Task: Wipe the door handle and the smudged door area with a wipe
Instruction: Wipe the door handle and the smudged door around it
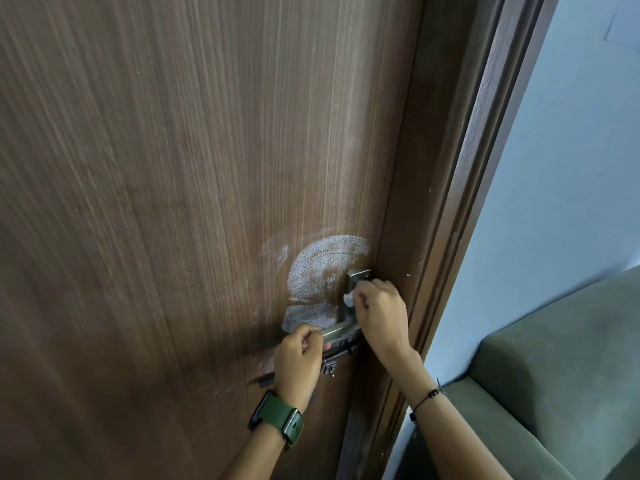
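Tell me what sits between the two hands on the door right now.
In the head view, the metal door handle spans the gap: left hand grips its lever end, right hand presses the wipe on its plate.

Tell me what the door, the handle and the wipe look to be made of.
Door: brown wood-grain finish, matte, likely laminate or veneer, judging by its fine vertical streaks. Handle: brushed metal with a dull silvery sheen. Wipe in the right hand: white, soft, probably tissue or nonwoven.
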